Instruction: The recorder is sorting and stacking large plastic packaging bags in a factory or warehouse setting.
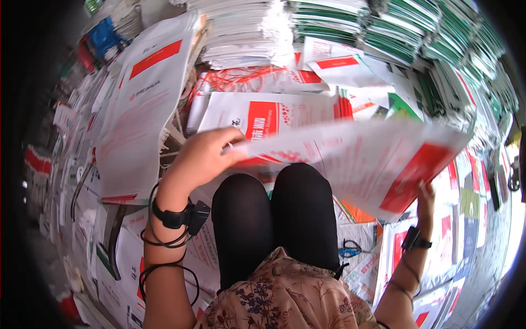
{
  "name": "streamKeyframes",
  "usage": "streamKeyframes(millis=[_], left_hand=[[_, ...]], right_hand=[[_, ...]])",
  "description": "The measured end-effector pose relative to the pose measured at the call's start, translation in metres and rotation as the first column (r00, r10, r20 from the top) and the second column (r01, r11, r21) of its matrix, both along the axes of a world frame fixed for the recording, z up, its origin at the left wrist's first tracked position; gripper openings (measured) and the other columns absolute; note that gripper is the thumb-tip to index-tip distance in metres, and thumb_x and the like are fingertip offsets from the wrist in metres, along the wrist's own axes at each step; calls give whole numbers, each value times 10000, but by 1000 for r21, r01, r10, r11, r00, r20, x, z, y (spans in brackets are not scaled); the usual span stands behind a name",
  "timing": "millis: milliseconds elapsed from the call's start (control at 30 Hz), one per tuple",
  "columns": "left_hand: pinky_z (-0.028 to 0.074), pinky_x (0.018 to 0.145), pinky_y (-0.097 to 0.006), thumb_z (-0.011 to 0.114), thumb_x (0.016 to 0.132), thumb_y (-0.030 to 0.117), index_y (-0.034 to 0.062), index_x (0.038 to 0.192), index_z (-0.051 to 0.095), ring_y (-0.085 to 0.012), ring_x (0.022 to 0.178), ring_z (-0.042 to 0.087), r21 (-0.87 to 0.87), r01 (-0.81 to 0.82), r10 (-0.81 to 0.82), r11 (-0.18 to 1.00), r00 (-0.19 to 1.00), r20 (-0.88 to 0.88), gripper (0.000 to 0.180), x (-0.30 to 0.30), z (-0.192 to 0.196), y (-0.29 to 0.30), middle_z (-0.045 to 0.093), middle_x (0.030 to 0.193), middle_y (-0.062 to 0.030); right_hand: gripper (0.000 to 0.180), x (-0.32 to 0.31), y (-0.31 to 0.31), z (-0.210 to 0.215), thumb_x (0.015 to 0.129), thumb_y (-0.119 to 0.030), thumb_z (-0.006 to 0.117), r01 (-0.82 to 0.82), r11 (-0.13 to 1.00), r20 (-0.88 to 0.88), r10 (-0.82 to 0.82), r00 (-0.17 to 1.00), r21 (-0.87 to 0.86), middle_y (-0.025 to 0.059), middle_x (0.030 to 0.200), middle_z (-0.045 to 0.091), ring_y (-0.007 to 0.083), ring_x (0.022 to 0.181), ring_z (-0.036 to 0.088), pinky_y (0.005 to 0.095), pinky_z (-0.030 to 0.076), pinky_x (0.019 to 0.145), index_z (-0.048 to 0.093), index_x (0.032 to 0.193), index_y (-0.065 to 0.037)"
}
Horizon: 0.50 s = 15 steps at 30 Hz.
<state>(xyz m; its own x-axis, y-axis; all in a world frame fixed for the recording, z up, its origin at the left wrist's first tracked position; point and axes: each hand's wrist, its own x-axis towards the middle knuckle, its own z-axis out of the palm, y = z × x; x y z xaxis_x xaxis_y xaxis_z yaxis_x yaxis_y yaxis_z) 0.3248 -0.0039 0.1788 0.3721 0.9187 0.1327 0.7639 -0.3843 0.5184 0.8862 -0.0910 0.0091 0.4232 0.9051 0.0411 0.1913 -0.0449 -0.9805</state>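
A flat white woven sack (345,151) with red printed panels stretches across above my knees, blurred by motion. My left hand (211,156) pinches its left end between thumb and fingers. At the sack's lower right corner, my right hand (426,200) is closed on the edge, its fingers partly hidden behind the material. Just beyond lies another white sack (227,107) with a red panel, partly covered by the held one. Both wrists wear black bands with a dark device, and a cable winds round my left forearm.
Tall stacks of folded white sacks (241,33) and green-edged sacks (394,30) rise at the back. A pile topped by a large white sack (145,104) stands at the left. Blue-handled scissors (350,250) lie right of my knees. Flat printed sacks spread around me.
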Motion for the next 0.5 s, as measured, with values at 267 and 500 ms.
streamKeyframes(millis=[267,500], left_hand=[[510,800,-415,714,822,214,41,1048,671,-344,906,656,-207,-199,97,958,904,-417,287,-64,-86,11,694,1004,-140],[496,723,-435,719,816,239,43,908,688,-367,838,642,100,-160,180,982,953,-245,218,-54,-59,9,665,843,-160]], right_hand=[[312,1,-8,-91,868,-84,706,-61,987,-202,30,979,-147,49,1114,635,171,1054,573,329,447,943,604,1155,-18],[472,50,-12,-151,896,-157,697,-77,951,-87,53,995,-301,49,1206,604,189,1100,559,366,424,982,512,1307,-14]])
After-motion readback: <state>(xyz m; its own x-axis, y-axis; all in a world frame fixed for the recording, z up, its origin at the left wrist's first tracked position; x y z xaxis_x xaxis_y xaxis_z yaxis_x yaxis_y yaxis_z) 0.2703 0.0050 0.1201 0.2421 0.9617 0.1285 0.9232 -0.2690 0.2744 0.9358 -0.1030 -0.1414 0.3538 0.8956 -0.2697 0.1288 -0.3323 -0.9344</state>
